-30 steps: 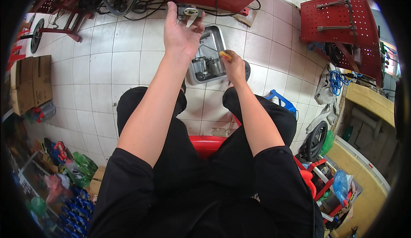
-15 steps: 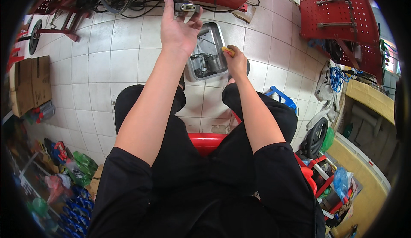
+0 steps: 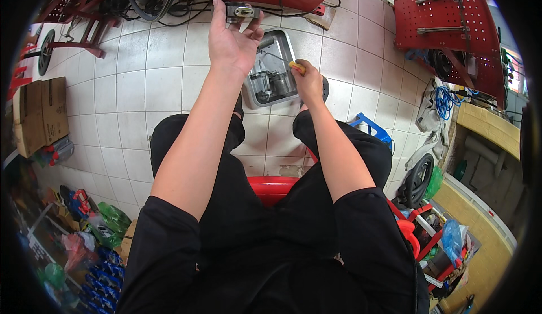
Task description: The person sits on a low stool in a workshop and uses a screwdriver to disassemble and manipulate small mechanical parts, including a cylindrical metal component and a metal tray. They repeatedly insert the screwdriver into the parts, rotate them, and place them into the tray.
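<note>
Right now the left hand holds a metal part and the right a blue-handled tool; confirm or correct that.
Not blue: the head view shows the right hand holding a yellow-handled tool. The left hand does hold a metal part.

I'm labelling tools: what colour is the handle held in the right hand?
The handle is mostly yellow, seen in the head view.

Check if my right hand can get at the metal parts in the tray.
Probably yes: the metal parts lie in an open tray near the right hand, though that hand holds a yellow-handled tool.
</note>
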Demonstrator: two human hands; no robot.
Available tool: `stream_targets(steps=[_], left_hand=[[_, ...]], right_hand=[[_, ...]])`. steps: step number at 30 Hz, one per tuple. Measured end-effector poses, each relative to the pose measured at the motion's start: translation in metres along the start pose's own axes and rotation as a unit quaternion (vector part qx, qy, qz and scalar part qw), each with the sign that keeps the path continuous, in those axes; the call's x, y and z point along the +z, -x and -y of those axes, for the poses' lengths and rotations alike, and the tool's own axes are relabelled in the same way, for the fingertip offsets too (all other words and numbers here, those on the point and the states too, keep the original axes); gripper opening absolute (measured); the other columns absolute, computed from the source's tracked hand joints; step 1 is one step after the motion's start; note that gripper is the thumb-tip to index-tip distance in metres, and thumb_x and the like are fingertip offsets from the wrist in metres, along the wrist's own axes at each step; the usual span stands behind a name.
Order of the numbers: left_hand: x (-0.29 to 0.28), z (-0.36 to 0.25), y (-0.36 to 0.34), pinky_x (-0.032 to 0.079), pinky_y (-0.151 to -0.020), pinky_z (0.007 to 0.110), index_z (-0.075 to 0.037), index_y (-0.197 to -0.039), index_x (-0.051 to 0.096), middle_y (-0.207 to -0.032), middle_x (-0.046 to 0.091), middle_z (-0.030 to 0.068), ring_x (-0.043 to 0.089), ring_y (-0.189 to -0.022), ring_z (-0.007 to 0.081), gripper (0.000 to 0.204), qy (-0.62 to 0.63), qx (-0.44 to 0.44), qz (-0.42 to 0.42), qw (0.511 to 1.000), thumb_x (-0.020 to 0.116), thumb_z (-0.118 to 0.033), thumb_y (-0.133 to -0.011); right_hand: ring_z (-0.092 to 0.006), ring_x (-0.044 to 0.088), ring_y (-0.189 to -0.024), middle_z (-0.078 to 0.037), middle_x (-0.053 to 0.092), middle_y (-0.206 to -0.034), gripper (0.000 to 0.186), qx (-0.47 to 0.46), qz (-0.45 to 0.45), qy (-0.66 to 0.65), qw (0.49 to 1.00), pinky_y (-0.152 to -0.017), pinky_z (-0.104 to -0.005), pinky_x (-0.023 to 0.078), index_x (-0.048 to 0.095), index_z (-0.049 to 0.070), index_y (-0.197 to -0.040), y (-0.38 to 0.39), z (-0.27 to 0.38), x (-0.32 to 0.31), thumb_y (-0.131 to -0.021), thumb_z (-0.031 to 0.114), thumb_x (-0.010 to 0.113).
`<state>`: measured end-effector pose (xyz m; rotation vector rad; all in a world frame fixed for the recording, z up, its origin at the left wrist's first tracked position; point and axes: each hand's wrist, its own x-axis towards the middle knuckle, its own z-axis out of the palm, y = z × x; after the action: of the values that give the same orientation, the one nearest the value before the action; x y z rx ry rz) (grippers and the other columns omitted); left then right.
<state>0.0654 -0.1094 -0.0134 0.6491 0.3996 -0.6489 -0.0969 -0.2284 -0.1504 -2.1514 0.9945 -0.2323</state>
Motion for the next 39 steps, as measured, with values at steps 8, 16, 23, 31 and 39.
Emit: stream_targets(steps=[8, 16, 23, 31, 39], left_hand=[[0.0, 0.0, 0.0, 0.039, -0.072, 0.033, -0.009, -0.114, 0.042, -0.111, 0.051, 0.0107, 0.051, -0.103, 0.0293, 0.045, -0.003, 0.001, 0.003, 1.0, 0.051, -0.047, -0.091], [0.002, 0.0, 0.001, 0.039, -0.073, 0.033, -0.009, -0.114, 0.043, -0.112, 0.051, 0.0101, 0.052, -0.103, 0.0289, 0.045, -0.009, -0.002, -0.003, 1.0, 0.05, -0.047, -0.091], [0.001, 0.001, 0.001, 0.038, -0.074, 0.034, -0.009, -0.112, 0.044, -0.111, 0.052, 0.0096, 0.053, -0.102, 0.0281, 0.044, -0.011, -0.003, 0.001, 1.0, 0.051, -0.047, -0.091], [0.002, 0.001, 0.002, 0.038, -0.074, 0.033, -0.009, -0.111, 0.045, -0.111, 0.053, 0.0094, 0.053, -0.101, 0.0275, 0.043, -0.014, -0.004, -0.006, 1.0, 0.05, -0.047, -0.091], [0.002, 0.001, 0.001, 0.039, -0.074, 0.033, -0.009, -0.112, 0.045, -0.11, 0.053, 0.0092, 0.053, -0.101, 0.0274, 0.044, -0.019, -0.006, -0.008, 1.0, 0.05, -0.047, -0.091]], right_hand=[[-0.0389, 0.061, -0.089, -0.023, 0.063, -0.094, 0.027, 0.008, 0.014, 0.022, 1.0, -0.077, -0.0424, 0.049, 0.064, 0.007, -0.104, 0.0, 0.003, 0.001, -0.078, 0.013, 0.064], [-0.0394, 0.061, -0.087, -0.022, 0.063, -0.094, 0.025, -0.025, 0.005, 0.034, 0.999, -0.076, -0.0435, 0.048, 0.063, 0.006, -0.102, 0.002, 0.005, 0.001, -0.078, 0.013, 0.065], [-0.0394, 0.061, -0.085, -0.023, 0.062, -0.093, 0.025, -0.038, 0.0, 0.022, 0.999, -0.075, -0.0431, 0.049, 0.063, 0.006, -0.102, 0.001, 0.01, 0.001, -0.078, 0.013, 0.064], [-0.0396, 0.061, -0.084, -0.022, 0.062, -0.093, 0.027, -0.057, 0.001, 0.03, 0.998, -0.074, -0.0433, 0.049, 0.063, 0.006, -0.104, 0.002, 0.004, 0.003, -0.078, 0.012, 0.065], [-0.0396, 0.061, -0.084, -0.022, 0.062, -0.092, 0.027, -0.05, -0.007, 0.029, 0.998, -0.074, -0.0436, 0.049, 0.063, 0.006, -0.103, 0.003, 0.005, 0.005, -0.078, 0.013, 0.065]])
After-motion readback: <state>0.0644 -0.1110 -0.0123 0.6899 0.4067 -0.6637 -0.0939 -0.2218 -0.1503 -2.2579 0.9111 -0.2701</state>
